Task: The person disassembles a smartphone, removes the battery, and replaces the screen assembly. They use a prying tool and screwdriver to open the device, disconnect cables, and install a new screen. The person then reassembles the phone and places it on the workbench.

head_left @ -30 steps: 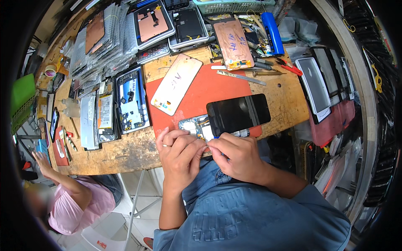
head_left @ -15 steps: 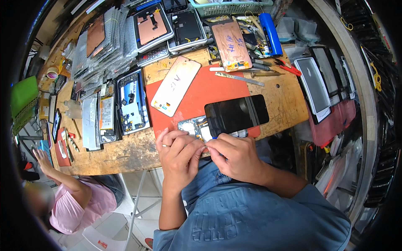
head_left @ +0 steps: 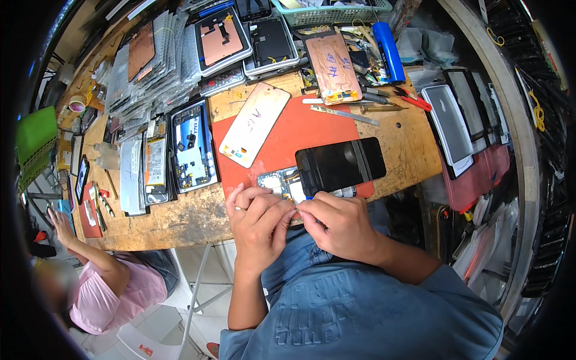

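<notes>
An opened phone body lies at the front edge of the red mat, its circuit board and inner parts showing. Partly over it rests a black phone screen with a dark band across it. My left hand, with a ring on one finger, is curled at the body's near left edge. Close beside it, my right hand is closed in a pinch by the near long edge. Fingertips of both hands almost meet there. A bit of blue shows at the right fingertips; what either hand grips is hidden.
A pale back panel lies on the red mat. Near it are a metal ruler and red-handled pliers. Disassembled phones and bagged panels stand left. A person in pink sits at the far left.
Both hands keep nearly the same pinch at the phone's edge. The whole view has shifted very slightly; the seated person's raised hand has moved a little.
</notes>
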`<state>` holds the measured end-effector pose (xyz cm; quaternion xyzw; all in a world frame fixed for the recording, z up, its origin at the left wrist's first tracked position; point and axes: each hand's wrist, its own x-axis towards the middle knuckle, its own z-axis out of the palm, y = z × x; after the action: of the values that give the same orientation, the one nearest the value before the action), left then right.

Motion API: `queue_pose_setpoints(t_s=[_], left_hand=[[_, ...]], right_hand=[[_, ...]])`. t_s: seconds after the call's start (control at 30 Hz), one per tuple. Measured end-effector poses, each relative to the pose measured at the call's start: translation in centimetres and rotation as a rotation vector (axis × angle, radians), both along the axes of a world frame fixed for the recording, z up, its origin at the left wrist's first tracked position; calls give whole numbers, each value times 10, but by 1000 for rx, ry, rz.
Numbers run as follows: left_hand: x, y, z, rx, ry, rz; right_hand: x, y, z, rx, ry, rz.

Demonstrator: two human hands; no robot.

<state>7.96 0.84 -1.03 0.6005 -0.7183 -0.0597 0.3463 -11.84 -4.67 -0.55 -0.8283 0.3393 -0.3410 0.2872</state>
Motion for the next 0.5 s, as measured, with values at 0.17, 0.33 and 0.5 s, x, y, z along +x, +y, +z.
queue_pose_setpoints(t_s=[0.17,0.33,0.5], left_hand=[[-3,1,-1,2,24,18],[-2,0,0,4,10,11],[0,1,-1,2,-2,3]], right_hand=[[-1,0,2,-6,22,14],[-1,0,2,-2,19,2],[-1,0,3,-3,20,9]])
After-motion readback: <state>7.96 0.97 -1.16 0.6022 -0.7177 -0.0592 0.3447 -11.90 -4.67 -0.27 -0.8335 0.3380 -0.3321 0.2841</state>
